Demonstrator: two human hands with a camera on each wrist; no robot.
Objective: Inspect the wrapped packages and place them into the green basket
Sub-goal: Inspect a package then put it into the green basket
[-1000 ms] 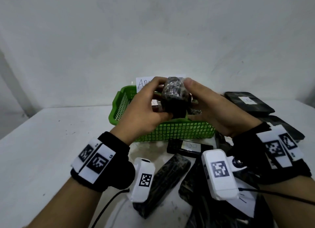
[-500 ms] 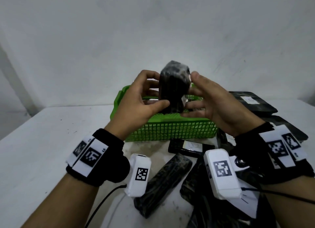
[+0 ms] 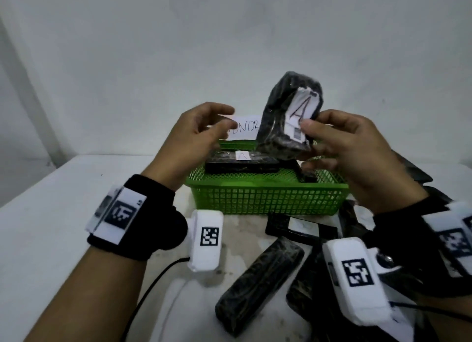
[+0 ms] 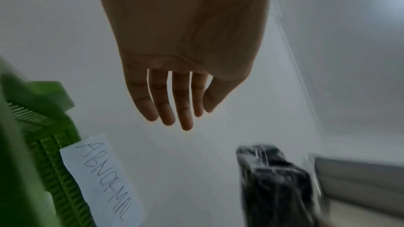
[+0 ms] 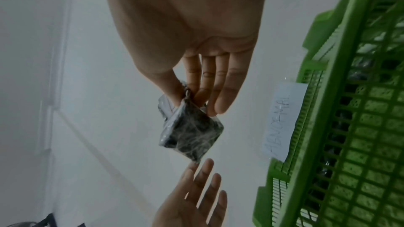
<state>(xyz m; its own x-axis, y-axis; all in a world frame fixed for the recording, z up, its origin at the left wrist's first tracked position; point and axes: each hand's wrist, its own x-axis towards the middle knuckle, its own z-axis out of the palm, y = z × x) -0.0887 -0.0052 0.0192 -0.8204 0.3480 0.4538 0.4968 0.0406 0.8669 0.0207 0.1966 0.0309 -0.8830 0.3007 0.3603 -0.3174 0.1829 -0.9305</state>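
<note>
A black wrapped package (image 3: pixel 281 121) with a white label marked "A" stands upright above the green basket (image 3: pixel 265 196). My right hand (image 3: pixel 342 147) pinches its lower part between thumb and fingers; the right wrist view shows the same package (image 5: pixel 190 135) at the right hand's fingertips (image 5: pixel 220 106). My left hand (image 3: pixel 201 134) hovers just left of it with relaxed fingers, holding nothing; the left wrist view shows this left hand (image 4: pixel 174 92) empty, the package (image 4: pixel 275 184) below right. Another labelled package (image 3: pixel 240 162) lies inside the basket.
A paper sign reading "ABNORMAL" (image 4: pixel 104 179) is fixed to the basket's far rim. Several more black wrapped packages (image 3: pixel 260 285) lie on the white table (image 3: pixel 63 201) in front of and right of the basket. A wall stands close behind.
The package has been lifted higher and turned, so its "A" label now faces me. My left hand has let go and drawn away to the left; only my right hand holds it.
</note>
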